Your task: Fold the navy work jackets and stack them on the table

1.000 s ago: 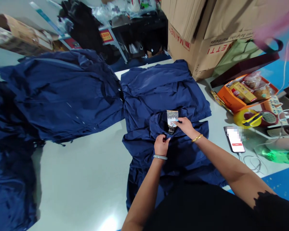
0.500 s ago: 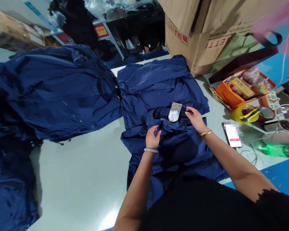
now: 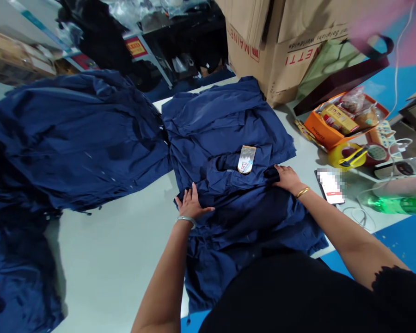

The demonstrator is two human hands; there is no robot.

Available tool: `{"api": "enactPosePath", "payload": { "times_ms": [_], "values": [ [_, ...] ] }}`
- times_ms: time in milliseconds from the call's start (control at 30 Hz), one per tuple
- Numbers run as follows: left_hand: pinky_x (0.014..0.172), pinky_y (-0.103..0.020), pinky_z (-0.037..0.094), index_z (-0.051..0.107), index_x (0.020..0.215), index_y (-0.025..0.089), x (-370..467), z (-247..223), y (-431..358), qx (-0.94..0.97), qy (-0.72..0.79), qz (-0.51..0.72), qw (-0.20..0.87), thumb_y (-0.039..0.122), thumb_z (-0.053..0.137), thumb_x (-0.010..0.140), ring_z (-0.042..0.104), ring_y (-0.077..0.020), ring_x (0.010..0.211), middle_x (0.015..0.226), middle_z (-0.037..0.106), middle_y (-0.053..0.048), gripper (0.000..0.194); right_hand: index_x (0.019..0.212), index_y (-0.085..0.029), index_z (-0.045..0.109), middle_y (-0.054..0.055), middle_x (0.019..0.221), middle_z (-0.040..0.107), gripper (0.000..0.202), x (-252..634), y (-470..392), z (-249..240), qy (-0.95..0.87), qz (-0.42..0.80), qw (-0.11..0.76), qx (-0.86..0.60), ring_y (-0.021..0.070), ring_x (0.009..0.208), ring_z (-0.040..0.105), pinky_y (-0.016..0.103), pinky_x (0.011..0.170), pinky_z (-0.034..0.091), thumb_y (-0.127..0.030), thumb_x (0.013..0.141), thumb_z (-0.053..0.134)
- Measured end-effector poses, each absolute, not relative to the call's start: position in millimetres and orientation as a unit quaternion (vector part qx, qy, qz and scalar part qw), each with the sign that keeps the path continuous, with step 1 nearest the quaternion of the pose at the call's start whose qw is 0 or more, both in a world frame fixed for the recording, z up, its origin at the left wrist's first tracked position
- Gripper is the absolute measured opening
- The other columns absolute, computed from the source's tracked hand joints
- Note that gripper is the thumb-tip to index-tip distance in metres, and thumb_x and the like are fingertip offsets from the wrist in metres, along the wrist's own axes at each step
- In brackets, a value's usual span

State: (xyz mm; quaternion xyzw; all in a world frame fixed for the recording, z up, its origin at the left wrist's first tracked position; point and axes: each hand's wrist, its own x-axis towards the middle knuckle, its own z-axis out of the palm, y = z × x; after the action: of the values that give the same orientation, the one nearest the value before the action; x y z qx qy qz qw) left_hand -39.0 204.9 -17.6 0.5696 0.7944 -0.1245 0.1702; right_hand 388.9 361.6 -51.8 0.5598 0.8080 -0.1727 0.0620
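Note:
A navy jacket (image 3: 235, 208) lies spread on the table in front of me. Its collar faces up, and a hang tag (image 3: 247, 159) with a grey and white print rests beside the neck opening. My left hand (image 3: 191, 203) lies on the left part of the jacket, fingers spread and thumb stretched to the right. On the jacket's right side, my right hand (image 3: 287, 178) touches the fabric with its fingers apart. The lower part of the jacket hangs over the table edge by my body.
More navy garments (image 3: 79, 138) are piled at the left. Cardboard boxes (image 3: 249, 55) stand at the back. Along the right lie an orange box (image 3: 324, 129) of packaged food, yellow tape (image 3: 343, 157), a phone (image 3: 330, 186) and a green bottle (image 3: 388, 203) on the white table (image 3: 100, 263).
My hands have moved apart from the collar: the left toward the left and down, the right slightly right and down. The collar and tag now lie flatter.

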Motion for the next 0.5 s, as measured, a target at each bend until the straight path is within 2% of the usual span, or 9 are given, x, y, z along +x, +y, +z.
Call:
{"api": "enactPosePath", "payload": {
  "times_ms": [100, 167, 233, 333, 400, 500],
  "values": [
    [0.127, -0.065, -0.004, 0.003, 0.17, 0.015, -32, -20, 197, 0.587, 0.782, -0.154, 0.139, 0.058, 0.079, 0.067, 0.036, -0.041, 0.153, 0.159, 0.046, -0.026, 0.135, 0.15, -0.015, 0.049, 0.022, 0.13, 0.07, 0.083, 385, 353, -44, 0.782, -0.198, 0.119, 0.579, 0.035, 0.118, 0.068, 0.043, 0.1, 0.05, -0.046, 0.079, 0.08],
    [0.127, -0.062, 0.002, 0.016, 0.168, 0.013, -27, -24, 190, 0.589, 0.779, -0.171, 0.129, 0.046, 0.08, 0.067, 0.051, -0.0398, 0.142, 0.145, 0.061, -0.027, 0.124, 0.143, -0.019, 0.056, 0.018, 0.12, 0.075, 0.069, 384, 347, -41, 0.763, -0.239, 0.133, 0.585, 0.0326, 0.107, 0.072, 0.038, 0.089, 0.053, -0.043, 0.082, 0.075],
    [0.126, -0.058, 0.015, 0.036, 0.161, 0.011, -23, -27, 183, 0.577, 0.784, -0.171, 0.155, 0.034, 0.075, 0.072, 0.065, -0.0374, 0.127, 0.124, 0.073, -0.026, 0.1, 0.13, -0.022, 0.068, 0.015, 0.114, 0.078, 0.047, 385, 341, -40, 0.754, -0.283, 0.121, 0.58, 0.0306, 0.101, 0.074, 0.035, 0.083, 0.053, -0.038, 0.086, 0.069],
    [0.115, -0.05, 0.038, 0.066, 0.133, 0.017, -20, -27, 177, 0.563, 0.786, -0.15, 0.206, 0.025, 0.065, 0.081, 0.074, -0.0325, 0.106, 0.101, 0.079, -0.02, 0.053, 0.1, -0.024, 0.079, 0.012, 0.105, 0.081, 0.022, 389, 333, -38, 0.756, -0.318, 0.098, 0.563, 0.0282, 0.096, 0.075, 0.032, 0.08, 0.052, -0.032, 0.086, 0.065],
    [0.105, -0.046, 0.047, 0.074, 0.113, 0.021, -19, -23, 174, 0.57, 0.781, -0.131, 0.217, 0.027, 0.06, 0.085, 0.074, -0.032, 0.105, 0.103, 0.079, -0.018, 0.032, 0.092, -0.023, 0.079, 0.011, 0.104, 0.08, 0.018, 394, 329, -35, 0.762, -0.323, 0.083, 0.555, 0.0268, 0.095, 0.075, 0.031, 0.082, 0.053, -0.03, 0.085, 0.064],
    [0.098, -0.042, 0.051, 0.077, 0.104, 0.024, -21, -8, 170, 0.584, 0.775, -0.092, 0.223, 0.036, 0.06, 0.087, 0.07, -0.0333, 0.115, 0.118, 0.077, -0.016, 0.026, 0.085, -0.021, 0.078, 0.013, 0.108, 0.079, 0.015, 404, 320, -28, 0.768, -0.351, -0.019, 0.535, 0.0267, 0.099, 0.073, 0.032, 0.091, 0.054, -0.031, 0.079, 0.069]
  ]
}}
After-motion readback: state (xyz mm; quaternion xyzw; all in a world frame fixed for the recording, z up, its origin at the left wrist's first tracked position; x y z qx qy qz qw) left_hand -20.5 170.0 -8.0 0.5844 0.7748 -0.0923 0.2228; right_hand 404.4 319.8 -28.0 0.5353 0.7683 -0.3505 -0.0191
